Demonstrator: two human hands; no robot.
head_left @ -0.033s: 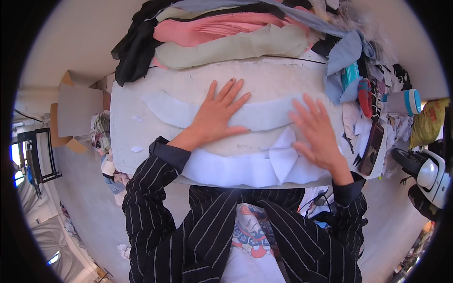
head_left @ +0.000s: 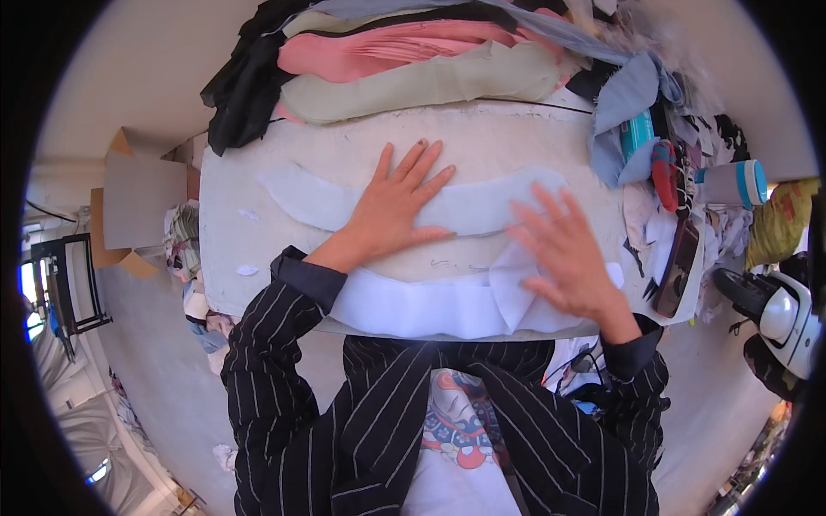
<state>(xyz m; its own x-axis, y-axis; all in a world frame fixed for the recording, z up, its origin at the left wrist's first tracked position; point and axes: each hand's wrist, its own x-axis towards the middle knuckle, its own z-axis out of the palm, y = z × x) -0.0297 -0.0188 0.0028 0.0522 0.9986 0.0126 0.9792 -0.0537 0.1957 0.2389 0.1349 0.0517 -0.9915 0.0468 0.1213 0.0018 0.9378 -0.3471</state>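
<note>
Resting palm down, one left hand [head_left: 385, 211] lies across one pale blue strip [head_left: 477, 205], left of its middle: fingers spread and straight, pointing to the far side, thumb out to the right, flat on top, not closed on it. One right hand [head_left: 564, 262], motion-blurred, is over the strip's right end and the near cloth; fingers apart, loosely bent, pointing far-left, grip undone; contact, cannot tell. Two forearms come in from the near side, elbows out, in two black pinstriped sleeves [head_left: 267, 335] with turned-back plain cuffs.

Pale blue strip: middle of the table [head_left: 331, 142], thin, smooth, flat, long shallow curve, ends toward far side. One white strip [head_left: 404, 301] at the near edge, soft, rippled; right part has a pointed flap, fold or separate piece, cannot tell. Two small white scraps [head_left: 248, 270] on the left.

Far side: one stack of pink pieces [head_left: 370, 56], layers too many to count; one pale green curved piece [head_left: 413, 86] in front; black cloth [head_left: 241, 103] far left, crumpled. Far right: frayed blue cloth [head_left: 624, 95], hanging; one cylindrical cup [head_left: 727, 185], grey, teal-rimmed.
</note>
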